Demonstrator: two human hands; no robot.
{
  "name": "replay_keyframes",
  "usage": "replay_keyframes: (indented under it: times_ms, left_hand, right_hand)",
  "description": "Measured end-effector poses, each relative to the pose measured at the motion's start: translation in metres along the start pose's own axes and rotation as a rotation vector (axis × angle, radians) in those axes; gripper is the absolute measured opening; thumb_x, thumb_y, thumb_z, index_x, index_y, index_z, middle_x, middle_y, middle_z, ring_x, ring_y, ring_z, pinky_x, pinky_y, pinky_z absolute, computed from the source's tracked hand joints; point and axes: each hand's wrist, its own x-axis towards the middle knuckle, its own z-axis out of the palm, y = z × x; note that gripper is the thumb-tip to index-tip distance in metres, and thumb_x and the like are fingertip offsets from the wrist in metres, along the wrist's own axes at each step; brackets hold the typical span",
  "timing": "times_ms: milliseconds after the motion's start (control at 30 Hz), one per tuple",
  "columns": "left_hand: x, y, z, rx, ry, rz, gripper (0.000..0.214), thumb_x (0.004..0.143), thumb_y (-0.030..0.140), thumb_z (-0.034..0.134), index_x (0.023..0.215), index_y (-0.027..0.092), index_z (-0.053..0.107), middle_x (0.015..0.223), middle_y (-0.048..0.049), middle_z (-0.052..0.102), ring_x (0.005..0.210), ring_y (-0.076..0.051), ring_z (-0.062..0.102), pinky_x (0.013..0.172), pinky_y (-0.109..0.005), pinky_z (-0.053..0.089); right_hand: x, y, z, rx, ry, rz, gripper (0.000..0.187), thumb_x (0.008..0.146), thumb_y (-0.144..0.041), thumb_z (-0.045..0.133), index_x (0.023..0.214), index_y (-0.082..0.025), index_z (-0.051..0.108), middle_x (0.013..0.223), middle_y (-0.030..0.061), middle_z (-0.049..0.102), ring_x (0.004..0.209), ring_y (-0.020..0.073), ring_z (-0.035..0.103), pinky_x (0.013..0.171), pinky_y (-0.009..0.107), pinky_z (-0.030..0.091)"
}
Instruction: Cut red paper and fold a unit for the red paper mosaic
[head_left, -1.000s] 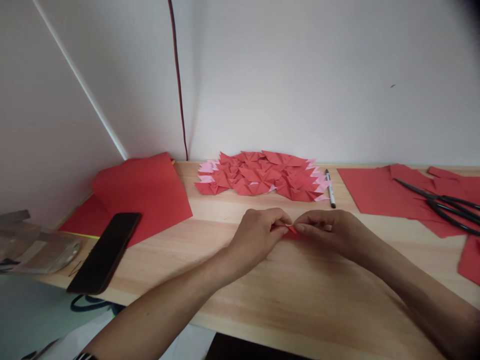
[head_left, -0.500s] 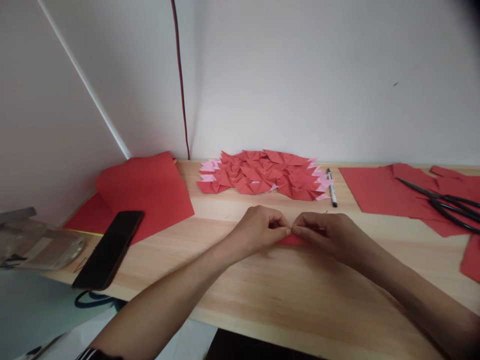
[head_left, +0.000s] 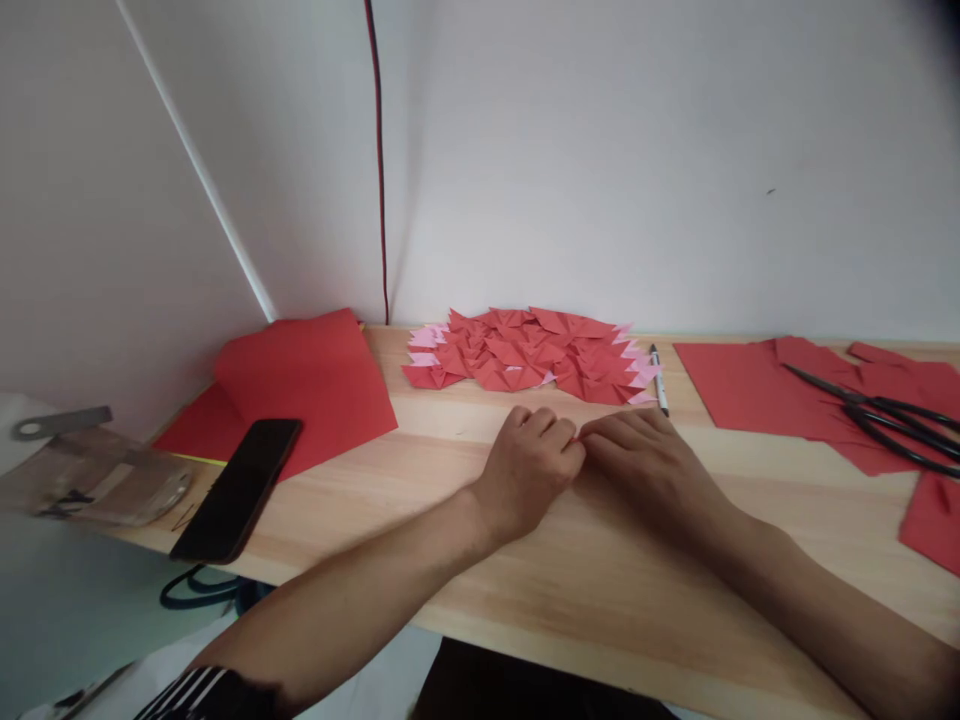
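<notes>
My left hand [head_left: 529, 470] is closed, its fingers curled and its knuckles turned up. My right hand [head_left: 649, 460] meets it fingertip to fingertip, palm down, with its fingers bent inward. Between them they grip a small piece of red paper [head_left: 577, 436]; only a sliver of it shows, and the hands cover the rest. Just beyond lies a spread of folded red paper pieces [head_left: 525, 350] in overlapping rows, with pink ones at both ends. A marker pen [head_left: 660, 382] rests at the right end of that spread.
Black-handled scissors [head_left: 862, 402] lie on red sheets [head_left: 731, 385] at the right. To the left are large red sheets [head_left: 322, 380], a dark phone [head_left: 238, 490] and a clear plastic case [head_left: 124, 480]. A wall rises behind the wooden table [head_left: 600, 610], and a cable [head_left: 379, 150] hangs down it.
Both hands have rolled over so their knuckles now face up, and the red paper beneath them is nearly hidden. My view has shifted slightly.
</notes>
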Motion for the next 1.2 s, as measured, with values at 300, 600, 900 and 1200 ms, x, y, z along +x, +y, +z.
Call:
replay_keyframes:
  times_ms: [300, 600, 900, 1200]
  left_hand:
    - [-0.016, 0.031, -0.007, 0.012, -0.104, 0.022, 0.013, 0.088, 0.013, 0.050, 0.082, 0.012, 0.062, 0.081, -0.0053, 0.061, 0.086, -0.022, 0.055, 0.073, -0.036, 0.044]
    - [-0.047, 0.048, -0.004, 0.087, -0.071, -0.036, 0.036, 0.090, 0.019, 0.046, 0.122, 0.005, 0.055, 0.127, -0.0131, 0.057, 0.121, -0.025, 0.049, 0.107, -0.038, 0.034]
    - [-0.047, 0.045, -0.012, 0.065, -0.180, -0.033, 0.045, 0.093, 0.024, 0.038, 0.132, 0.003, 0.046, 0.139, -0.0159, 0.047, 0.132, -0.026, 0.038, 0.114, -0.040, 0.026]
    - [-0.050, 0.042, -0.013, 0.029, -0.228, -0.019, 0.046, 0.092, 0.023, 0.038, 0.132, 0.004, 0.046, 0.139, -0.0147, 0.047, 0.132, -0.028, 0.038, 0.114, -0.041, 0.026]
  right_hand:
    - [-0.019, -0.021, -0.007, -0.024, 0.025, -0.032, 0.029, 0.092, -0.008, 0.037, 0.088, -0.014, 0.065, 0.086, 0.0090, 0.068, 0.081, 0.0199, 0.060, 0.075, 0.035, 0.045]
    - [-0.041, -0.041, -0.002, -0.199, 0.030, 0.016, 0.030, 0.094, -0.016, 0.039, 0.106, -0.011, 0.065, 0.106, 0.0140, 0.069, 0.096, 0.0237, 0.063, 0.082, 0.038, 0.050]
    - [-0.039, -0.057, 0.006, -0.322, -0.081, 0.063, 0.047, 0.094, -0.032, 0.037, 0.129, -0.003, 0.051, 0.133, 0.0187, 0.054, 0.120, 0.0280, 0.053, 0.098, 0.049, 0.040]
    - [-0.051, -0.062, 0.007, -0.405, -0.086, 0.218, 0.055, 0.094, -0.041, 0.032, 0.129, -0.003, 0.050, 0.136, 0.0193, 0.051, 0.121, 0.0287, 0.052, 0.100, 0.048, 0.037]
